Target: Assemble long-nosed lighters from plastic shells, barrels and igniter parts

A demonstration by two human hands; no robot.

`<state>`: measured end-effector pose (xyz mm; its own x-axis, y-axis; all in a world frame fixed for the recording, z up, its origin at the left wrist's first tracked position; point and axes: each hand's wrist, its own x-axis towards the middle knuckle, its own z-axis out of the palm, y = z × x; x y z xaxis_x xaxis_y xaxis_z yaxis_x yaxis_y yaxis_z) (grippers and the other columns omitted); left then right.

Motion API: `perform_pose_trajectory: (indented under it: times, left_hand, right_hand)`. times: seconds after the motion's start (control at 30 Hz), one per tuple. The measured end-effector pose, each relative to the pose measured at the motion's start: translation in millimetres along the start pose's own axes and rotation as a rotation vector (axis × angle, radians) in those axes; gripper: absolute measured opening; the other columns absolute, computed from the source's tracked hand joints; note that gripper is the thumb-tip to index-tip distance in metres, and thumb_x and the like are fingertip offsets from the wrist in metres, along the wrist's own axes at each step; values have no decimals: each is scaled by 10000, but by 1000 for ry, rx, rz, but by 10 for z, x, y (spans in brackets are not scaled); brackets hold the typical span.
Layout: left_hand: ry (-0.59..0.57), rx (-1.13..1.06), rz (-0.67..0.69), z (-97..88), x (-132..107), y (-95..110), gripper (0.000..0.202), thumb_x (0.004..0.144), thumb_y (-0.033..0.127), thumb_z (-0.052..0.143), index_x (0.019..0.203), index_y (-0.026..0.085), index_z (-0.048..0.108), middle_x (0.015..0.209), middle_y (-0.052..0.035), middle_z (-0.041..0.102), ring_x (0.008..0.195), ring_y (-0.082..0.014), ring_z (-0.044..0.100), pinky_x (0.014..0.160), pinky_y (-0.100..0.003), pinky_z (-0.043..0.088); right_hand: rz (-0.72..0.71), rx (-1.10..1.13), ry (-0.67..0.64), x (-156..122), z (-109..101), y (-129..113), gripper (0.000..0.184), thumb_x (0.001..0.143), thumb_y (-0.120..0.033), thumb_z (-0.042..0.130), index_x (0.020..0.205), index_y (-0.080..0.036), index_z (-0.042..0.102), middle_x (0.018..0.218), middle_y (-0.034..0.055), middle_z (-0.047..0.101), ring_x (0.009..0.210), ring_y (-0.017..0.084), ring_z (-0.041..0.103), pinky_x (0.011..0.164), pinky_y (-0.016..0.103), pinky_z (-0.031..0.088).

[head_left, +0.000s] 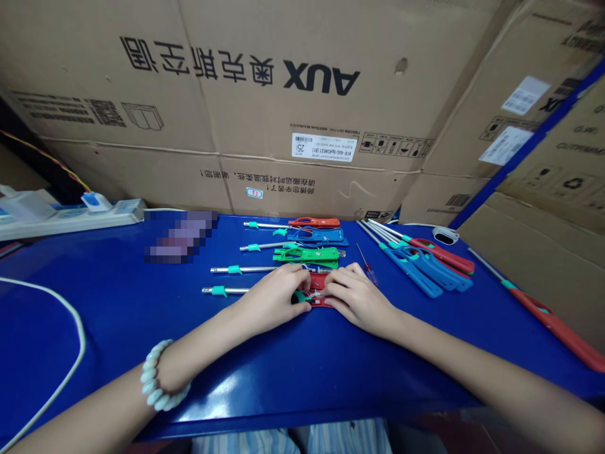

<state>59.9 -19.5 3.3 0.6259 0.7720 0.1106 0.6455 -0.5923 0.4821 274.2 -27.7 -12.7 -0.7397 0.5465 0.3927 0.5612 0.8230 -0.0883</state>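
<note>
My left hand (276, 295) and my right hand (360, 299) meet over an opened red stick lighter (321, 302) on the blue table. My left fingers and thumb close on the handle's left part, beside its teal trigger area. My right fingers bend over the right end of the same handle. Its metal tube (239, 291) with a teal collar runs out to the left. The small parts inside are mostly hidden by my fingers. Just behind lies another opened red lighter (319, 279), partly covered by my hands. Farther back are opened green (307, 255), blue (321, 234) and orange-red (316, 222) lighters.
A small screwdriver (371, 272) lies right of the opened lighters. Beyond it are several closed lighters (425, 268), a smart band (445, 236) and a single red lighter (551, 315). A power strip (118, 213) and white cable (78, 321) lie left. Cardboard (265, 113) walls the back.
</note>
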Motion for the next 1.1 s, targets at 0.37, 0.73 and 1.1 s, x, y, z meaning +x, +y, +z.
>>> perform_pose_trajectory:
  times: [0.37, 0.73, 1.1]
  left_hand:
    - [-30, 128, 69, -28, 1, 59, 114, 788, 178, 659, 891, 175, 609, 941, -37, 582, 886, -203, 580, 766, -299, 459]
    - [-22, 162, 88, -34, 4, 62, 99, 796, 199, 652, 891, 185, 628, 923, -36, 592, 871, -206, 588, 757, -313, 464]
    - [-32, 121, 71, -19, 1, 61, 109, 797, 186, 644, 901, 180, 610, 938, -46, 583, 894, -206, 577, 756, -299, 471]
  right_hand:
    - [-43, -147, 2, -15, 27, 6, 252, 965, -206, 410, 809, -164, 604, 852, 79, 582, 766, 184, 490, 692, 309, 350]
    - [-70, -35, -99, 6, -91, 43, 252, 961, -175, 391, 895, -160, 633, 884, 97, 579, 823, 193, 522, 729, 295, 466]
    - [8, 3, -61, -16, -25, 61, 155, 914, -146, 484, 821, -160, 607, 821, 78, 549, 774, 196, 478, 681, 294, 431]
